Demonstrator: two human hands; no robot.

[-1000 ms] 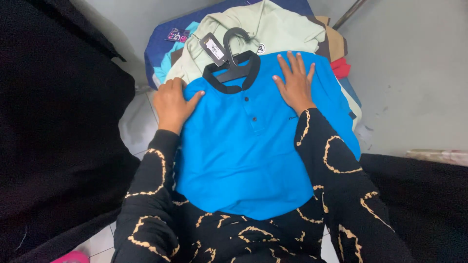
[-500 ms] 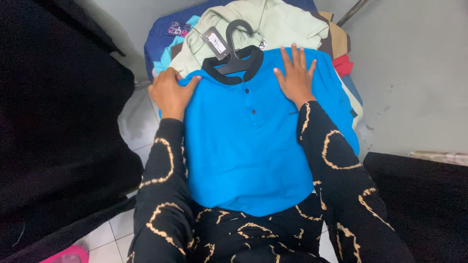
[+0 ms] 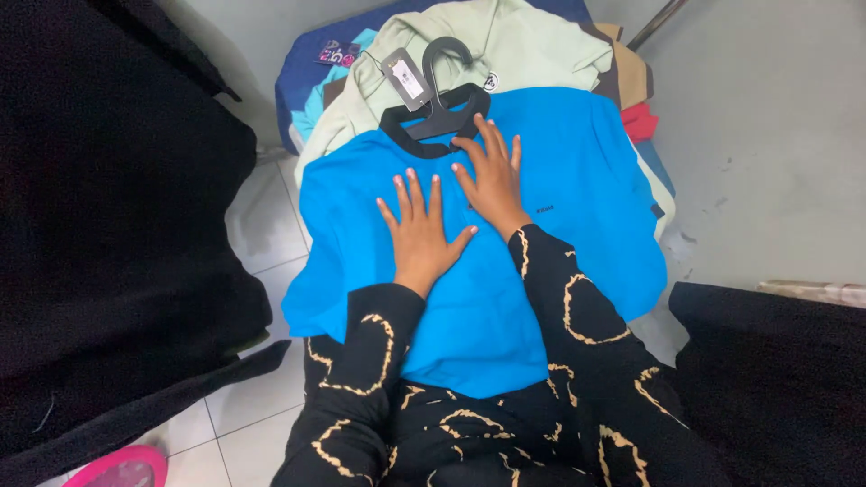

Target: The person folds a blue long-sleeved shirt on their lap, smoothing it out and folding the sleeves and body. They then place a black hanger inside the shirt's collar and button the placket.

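While left hand [image 3: 422, 236] and right hand [image 3: 492, 176] press blue shirt [image 3: 577, 216], fingers spread, placket hidden; hanger [image 3: 442, 99] seemingly inside collar.

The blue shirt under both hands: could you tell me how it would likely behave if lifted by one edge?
The blue shirt would probably flop and drape, since it lies flat and limp over the pile. Likely light. The black hanger at its collar might swing or slip out.
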